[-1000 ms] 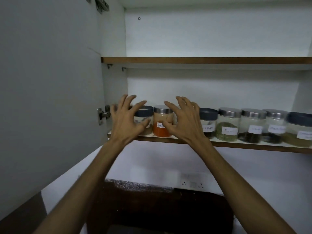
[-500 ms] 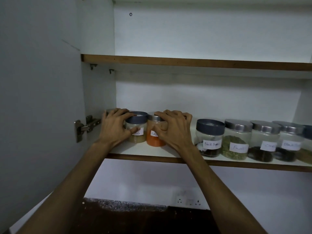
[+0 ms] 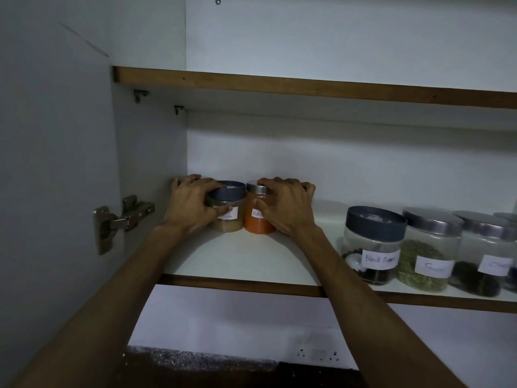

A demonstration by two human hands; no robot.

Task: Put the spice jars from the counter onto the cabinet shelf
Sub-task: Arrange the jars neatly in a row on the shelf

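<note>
On the lower cabinet shelf (image 3: 246,261), near its back left corner, stand two small jars side by side. The blue-lidded jar of tan powder (image 3: 228,224) has my left hand (image 3: 190,204) wrapped around its left side and lid. Touching it on the right is a silver-lidded jar of orange powder (image 3: 256,226), gripped by my right hand (image 3: 286,207) from the right. A bit of silver lid (image 3: 180,179) peeks out behind my left fingers; what it belongs to is hidden.
A row of larger labelled jars lines the shelf's right front: black pepper (image 3: 373,247), a green herb jar (image 3: 428,259), a dark spice jar (image 3: 484,261). The open door (image 3: 56,163) with its hinge (image 3: 120,219) stands left. An upper shelf (image 3: 307,86) hangs above; a dark counter (image 3: 223,371) lies below.
My hands went from spread open in front of the two jars to closed around them, and the jars slid from the shelf's front edge toward the back wall.
</note>
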